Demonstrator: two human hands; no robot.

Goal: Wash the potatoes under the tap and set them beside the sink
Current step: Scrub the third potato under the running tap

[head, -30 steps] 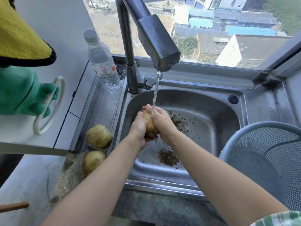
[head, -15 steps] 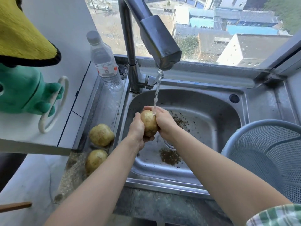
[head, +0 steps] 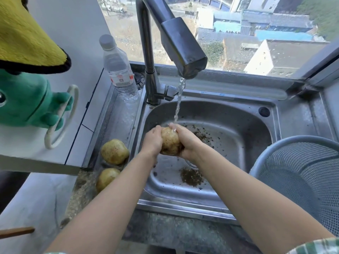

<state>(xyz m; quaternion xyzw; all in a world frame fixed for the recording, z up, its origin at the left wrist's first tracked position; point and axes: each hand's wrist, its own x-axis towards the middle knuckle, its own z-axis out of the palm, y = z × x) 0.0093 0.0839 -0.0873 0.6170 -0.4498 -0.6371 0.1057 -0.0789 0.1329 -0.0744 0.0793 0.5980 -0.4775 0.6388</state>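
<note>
Both hands hold one brown potato [head: 170, 141] over the steel sink [head: 238, 125], under the water running from the dark tap [head: 181, 52]. My left hand [head: 153, 142] grips its left side and my right hand [head: 189, 142] wraps round its right side, fingers curled over the top where the stream lands. Two other potatoes lie on the ledge left of the sink, one further back [head: 114, 152] and one nearer [head: 107, 178], partly hidden by my left forearm.
A clear plastic water bottle [head: 119, 70] stands at the back left by the tap's base. A grey mesh colander [head: 302, 176] sits at the sink's right. Dirt specks lie round the drain [head: 191, 176]. A green and yellow plush toy [head: 23, 98] sits on the white shelf at left.
The potato has turned between my hands under the stream, and both hands stay on it at the same spot over the sink.
</note>
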